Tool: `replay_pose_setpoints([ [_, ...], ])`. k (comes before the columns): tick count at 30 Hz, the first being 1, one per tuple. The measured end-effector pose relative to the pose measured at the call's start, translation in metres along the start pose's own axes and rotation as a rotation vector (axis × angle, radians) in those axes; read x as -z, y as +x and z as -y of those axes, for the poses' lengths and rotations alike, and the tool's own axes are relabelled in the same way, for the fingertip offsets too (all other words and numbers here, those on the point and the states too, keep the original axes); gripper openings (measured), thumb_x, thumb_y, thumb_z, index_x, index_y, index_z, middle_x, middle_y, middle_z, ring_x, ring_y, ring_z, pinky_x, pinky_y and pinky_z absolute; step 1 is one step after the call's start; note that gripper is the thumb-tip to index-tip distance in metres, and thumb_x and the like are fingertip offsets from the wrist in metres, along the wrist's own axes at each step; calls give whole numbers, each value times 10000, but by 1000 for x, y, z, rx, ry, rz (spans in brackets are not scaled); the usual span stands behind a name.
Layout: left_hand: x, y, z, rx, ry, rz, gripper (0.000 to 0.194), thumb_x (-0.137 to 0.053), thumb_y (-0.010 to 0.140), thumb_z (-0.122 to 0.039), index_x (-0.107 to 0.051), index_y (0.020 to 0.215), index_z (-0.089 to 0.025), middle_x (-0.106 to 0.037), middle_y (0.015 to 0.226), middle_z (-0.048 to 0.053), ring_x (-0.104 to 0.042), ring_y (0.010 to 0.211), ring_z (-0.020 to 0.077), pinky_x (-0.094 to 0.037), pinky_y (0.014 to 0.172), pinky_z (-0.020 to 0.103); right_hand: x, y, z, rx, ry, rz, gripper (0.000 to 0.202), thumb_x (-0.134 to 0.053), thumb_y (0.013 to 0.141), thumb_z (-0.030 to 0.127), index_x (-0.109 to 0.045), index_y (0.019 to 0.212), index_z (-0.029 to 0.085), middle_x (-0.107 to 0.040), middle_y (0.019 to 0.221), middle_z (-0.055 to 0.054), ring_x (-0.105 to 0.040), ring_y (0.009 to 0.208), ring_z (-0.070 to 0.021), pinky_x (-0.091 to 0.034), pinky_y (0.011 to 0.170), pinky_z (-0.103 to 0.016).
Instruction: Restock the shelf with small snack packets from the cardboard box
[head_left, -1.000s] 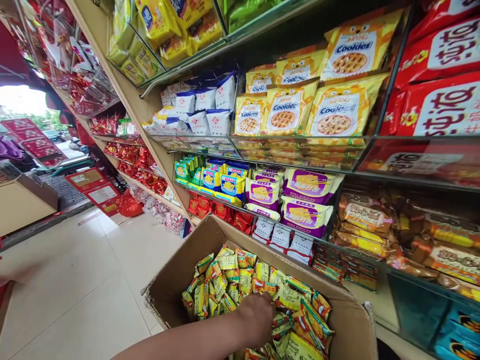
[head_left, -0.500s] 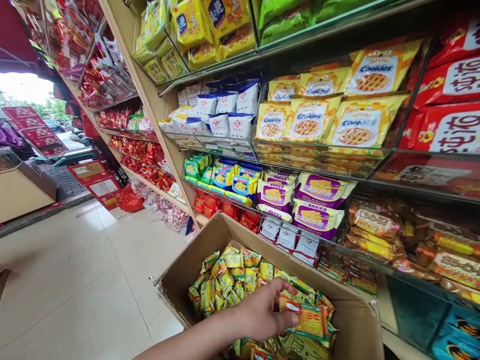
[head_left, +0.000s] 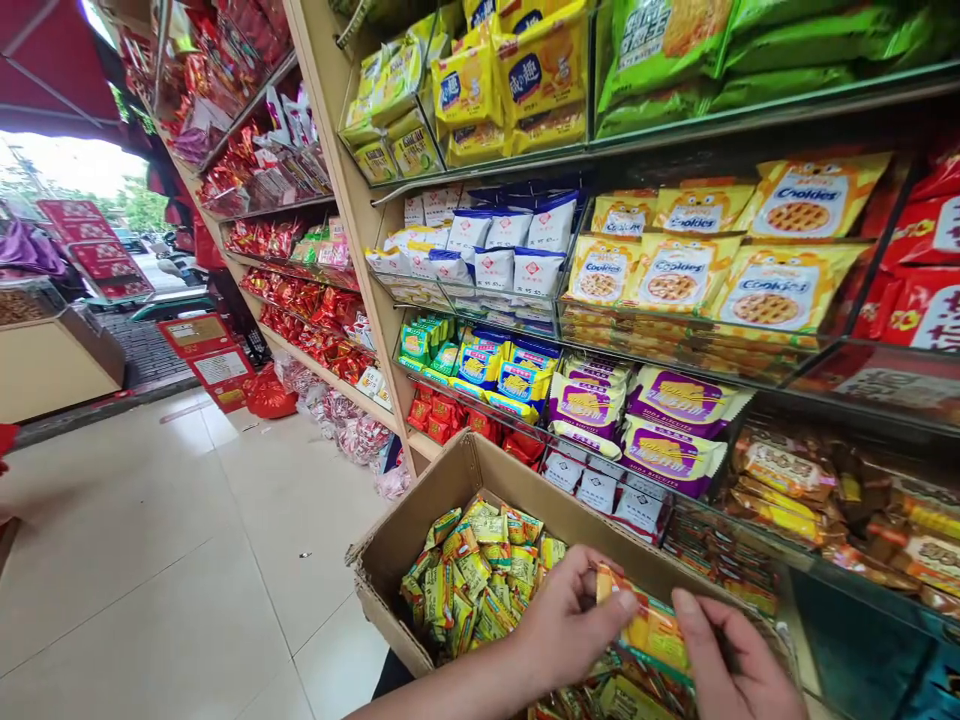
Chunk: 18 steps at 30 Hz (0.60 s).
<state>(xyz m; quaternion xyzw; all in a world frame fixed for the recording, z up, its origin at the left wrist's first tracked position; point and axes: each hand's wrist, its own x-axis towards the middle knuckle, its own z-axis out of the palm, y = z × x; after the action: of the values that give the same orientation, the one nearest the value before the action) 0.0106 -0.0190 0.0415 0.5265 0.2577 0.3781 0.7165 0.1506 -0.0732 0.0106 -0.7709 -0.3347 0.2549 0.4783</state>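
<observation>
The small wrapped packet (head_left: 651,632), yellow and orange with a green edge, is above the right half of the cardboard box (head_left: 405,520). It should be light, slick-skinned and crumbly inside, best pinched gently by its ends. The left hand's (head_left: 566,620) grip is clamped on one end; the right hand (head_left: 739,660) is at the other, its closure unclear.

Purple-and-cream soda biscuit packs (head_left: 675,455), plain brown carton (head_left: 397,530), glossy red bag (head_left: 270,393).

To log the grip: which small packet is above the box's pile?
The orange-yellow plastic packet between left hand and right hand; others lie in the brown cardboard box.
</observation>
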Motion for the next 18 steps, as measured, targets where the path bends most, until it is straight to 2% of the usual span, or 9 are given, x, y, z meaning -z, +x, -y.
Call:
replay_pose_setpoints([
  [4, 2, 3, 4, -31, 65, -145, 406, -492, 766, -589, -413, 809, -194, -442, 674, -39, -430, 572, 98, -371, 523, 218, -20, -1, 9, 67, 167, 0, 522, -487, 694, 651, -634, 862, 180, -670, 779, -56, -591, 702, -207, -444, 573, -255],
  [7, 5, 0, 3, -137, 337, -231, 337, -412, 852, -499, -447, 746, -181, -443, 705, -16, -414, 670, 118, -368, 637, 235, -24, -3, 7, 67, 189, -21, 505, -501, 697, 635, -655, 837, 175, -667, 742, -53, -586, 676, -204, -441, 565, -250],
  [10, 8, -2, 2, -166, 536, -296, 354, -371, 881, -452, -425, 657, -183, -413, 671, -14, -375, 660, 126, -331, 619, 231, -20, -5, 5, 53, 106, -48, 540, -460, 699, 670, -664, 800, 180, -664, 718, -62, -583, 654, -207, -435, 560, -260],
  [15, 9, -1, 1, -179, 532, -298, 341, -365, 886, -433, -403, 650, -190, -366, 607, -35, -314, 580, 115, -290, 559, 225, -15, -7, 12, 66, -98, -113, 671, -316, 665, 774, -658, 780, 208, -655, 709, -79, -578, 649, -224, -413, 535, -287],
  [18, 7, 0, 1, -180, 468, -299, 361, -379, 871, -476, -412, 653, -190, -368, 606, -35, -304, 574, 113, -292, 557, 223, -16, -8, 13, 78, -60, -97, 637, -329, 695, 747, -650, 769, 202, -652, 707, -74, -579, 649, -213, -416, 544, -278],
])
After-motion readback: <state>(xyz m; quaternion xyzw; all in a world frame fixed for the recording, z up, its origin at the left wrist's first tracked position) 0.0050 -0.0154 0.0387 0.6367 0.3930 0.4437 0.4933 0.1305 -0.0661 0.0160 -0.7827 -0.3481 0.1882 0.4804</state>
